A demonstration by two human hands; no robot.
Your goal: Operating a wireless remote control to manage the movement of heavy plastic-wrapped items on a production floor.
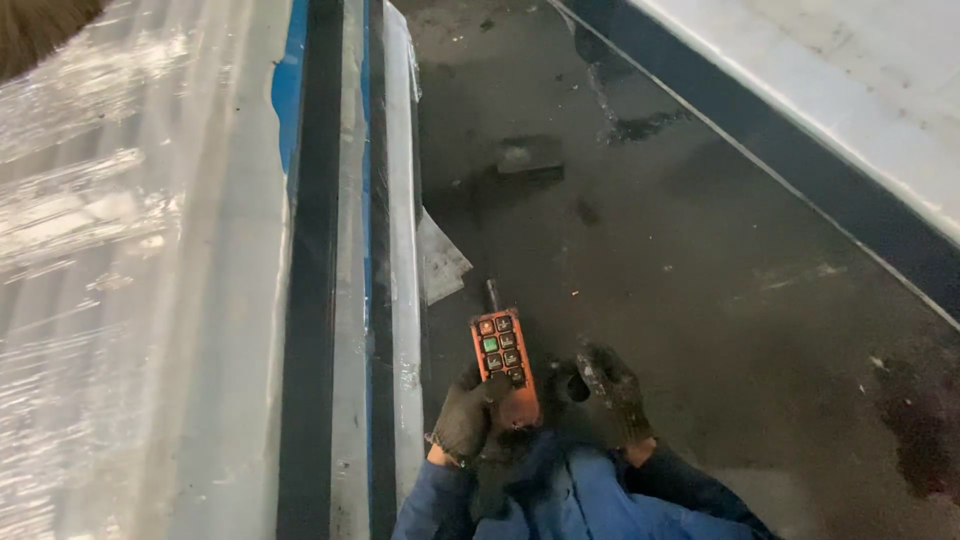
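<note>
An orange handheld remote control point(503, 362) with several dark buttons, one green button and a short black antenna sits upright in my left hand point(464, 415). That hand wears a dark work glove, and its thumb rests near the lower buttons. My right hand point(612, 392), also in a dark glove, hovers just right of the remote with its fingers loosely curled and nothing in it. Blue jacket sleeves point(560, 495) show below both hands.
A tall stack of flat panels wrapped in clear plastic film point(130, 260), with blue and black edges, fills the left. The dark, stained concrete floor point(700, 280) holds a small grey block point(530, 155) and a grey sheet scrap point(440, 260). Another pale panel edge point(850, 90) crosses the upper right.
</note>
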